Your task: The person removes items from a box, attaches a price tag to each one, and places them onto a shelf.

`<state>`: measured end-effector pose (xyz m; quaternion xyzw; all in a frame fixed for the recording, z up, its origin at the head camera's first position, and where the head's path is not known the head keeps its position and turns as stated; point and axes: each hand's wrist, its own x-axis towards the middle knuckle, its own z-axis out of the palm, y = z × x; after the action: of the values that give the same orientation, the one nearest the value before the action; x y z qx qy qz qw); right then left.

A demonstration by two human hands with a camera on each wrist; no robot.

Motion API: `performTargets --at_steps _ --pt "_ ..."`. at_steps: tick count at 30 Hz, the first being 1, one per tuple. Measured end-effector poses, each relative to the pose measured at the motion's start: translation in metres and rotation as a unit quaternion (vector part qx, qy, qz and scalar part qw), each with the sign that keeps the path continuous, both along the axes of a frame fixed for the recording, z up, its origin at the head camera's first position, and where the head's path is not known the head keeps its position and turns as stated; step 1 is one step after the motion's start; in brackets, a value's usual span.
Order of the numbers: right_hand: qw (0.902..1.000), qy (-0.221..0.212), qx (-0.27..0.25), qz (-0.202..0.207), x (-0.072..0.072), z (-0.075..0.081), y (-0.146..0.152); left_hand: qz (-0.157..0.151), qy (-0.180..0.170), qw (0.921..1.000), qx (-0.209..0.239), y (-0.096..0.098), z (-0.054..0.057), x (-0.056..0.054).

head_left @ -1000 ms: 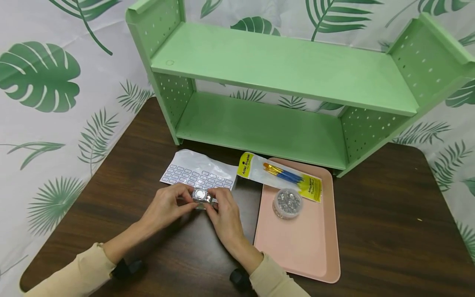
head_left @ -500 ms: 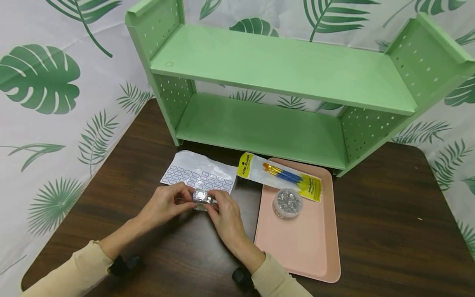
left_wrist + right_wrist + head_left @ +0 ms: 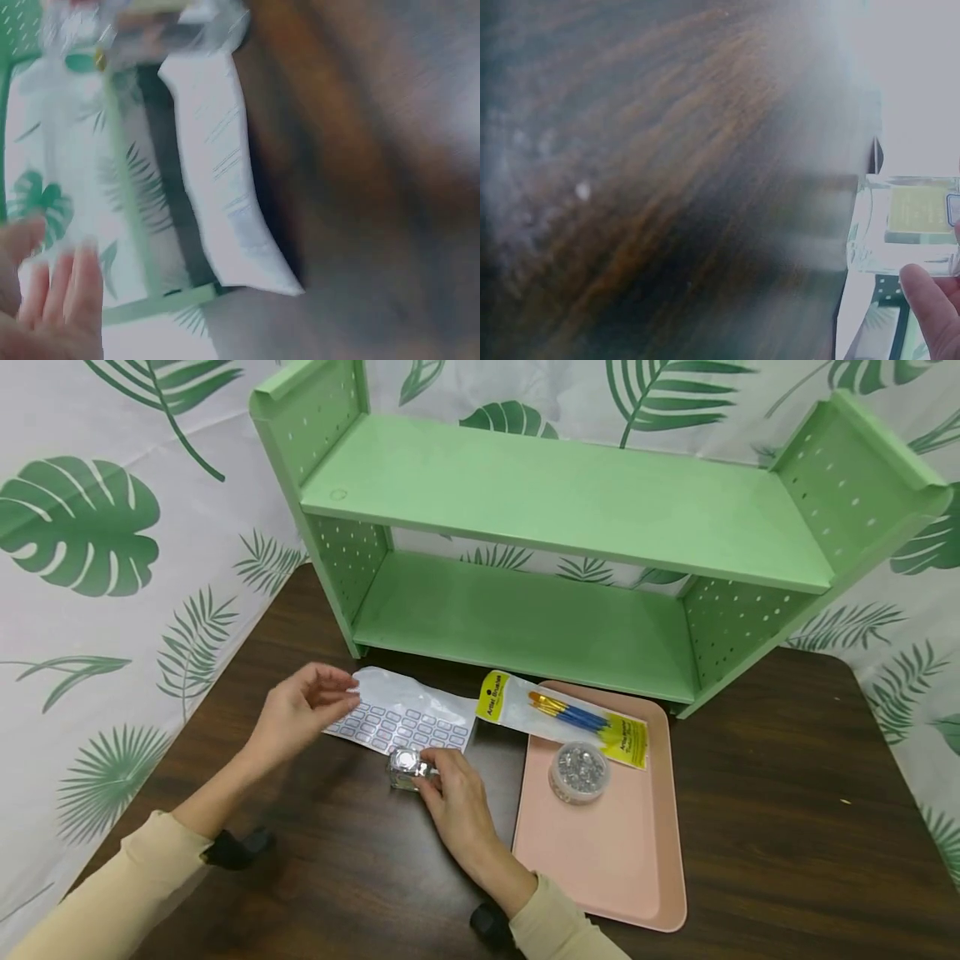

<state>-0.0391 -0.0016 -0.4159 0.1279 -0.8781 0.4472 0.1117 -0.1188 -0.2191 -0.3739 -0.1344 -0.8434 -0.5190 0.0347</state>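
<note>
In the head view my right hand (image 3: 461,814) pinches a small square clear-glass bottle (image 3: 405,770) with a silvery top, between thumb and fingers at its right side. Yellowish-green contents and part of a blue-edged label show in the bottle (image 3: 922,210) in the right wrist view. My left hand (image 3: 288,714) is off the bottle, up and to the left, over the left edge of a sheet of blue-bordered labels (image 3: 401,727). Its fingers are loosely bent, with nothing seen between them. The left wrist view is blurred; thumb and fingers of the left hand (image 3: 56,300) stand apart there.
A pink tray (image 3: 600,868) lies right of the hands. On it stands a round clear tub of silvery pieces (image 3: 580,772), and a pack of blue-handled artist brushes (image 3: 566,714) lies across its far end. A green two-tier shelf (image 3: 517,610) stands behind on the dark wooden table (image 3: 765,827).
My left hand has let go of the bottle and moved up and left, above the label sheet. The right hand keeps its grip on the bottle, nearly in place.
</note>
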Motion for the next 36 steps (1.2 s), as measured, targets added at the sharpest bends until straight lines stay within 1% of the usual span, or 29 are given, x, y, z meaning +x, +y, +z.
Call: performTargets --at_steps 2,4,6,8,10,14,17,20,26,30,36 --pt "1.0 -0.004 0.001 0.001 0.001 0.0 0.0 0.064 0.034 0.997 0.027 -0.003 0.007 -0.013" --pt "1.0 -0.008 0.001 0.002 0.003 0.0 0.0 0.116 0.052 0.9903 0.056 -0.004 0.014 -0.025" --pt "0.9999 -0.01 -0.002 0.001 0.004 0.0 0.001 0.147 0.054 0.9845 0.079 -0.004 0.02 -0.037" --pt "0.9999 -0.012 -0.001 0.001 0.005 0.0 0.001 0.161 0.053 0.981 0.094 -0.003 0.026 -0.047" --pt "0.9999 -0.013 -0.003 0.001 0.007 0.0 0.002 0.167 0.047 0.9796 0.102 -0.002 0.03 -0.056" --pt "0.9994 -0.028 -0.019 0.007 0.009 0.001 0.004 0.163 0.049 0.9784 0.117 0.003 0.034 -0.07" --pt "0.9984 -0.04 -0.037 0.015 0.01 0.004 0.007 0.163 0.062 0.9773 0.121 0.006 0.034 -0.078" --pt "0.9972 -0.052 -0.047 0.025 0.012 0.009 0.01 0.17 0.082 0.975 0.117 0.009 0.032 -0.084" --pt "0.9929 -0.083 -0.073 0.046 0.014 0.027 0.021 0.199 0.108 0.97 0.088 0.012 0.028 -0.091" --pt "0.9925 -0.078 -0.084 0.043 0.014 0.041 0.03 0.217 0.119 0.9665 0.068 0.013 0.028 -0.091" --pt "0.9919 -0.071 -0.098 0.04 0.006 0.07 0.052 0.218 0.129 0.9655 0.061 0.016 0.027 -0.093"
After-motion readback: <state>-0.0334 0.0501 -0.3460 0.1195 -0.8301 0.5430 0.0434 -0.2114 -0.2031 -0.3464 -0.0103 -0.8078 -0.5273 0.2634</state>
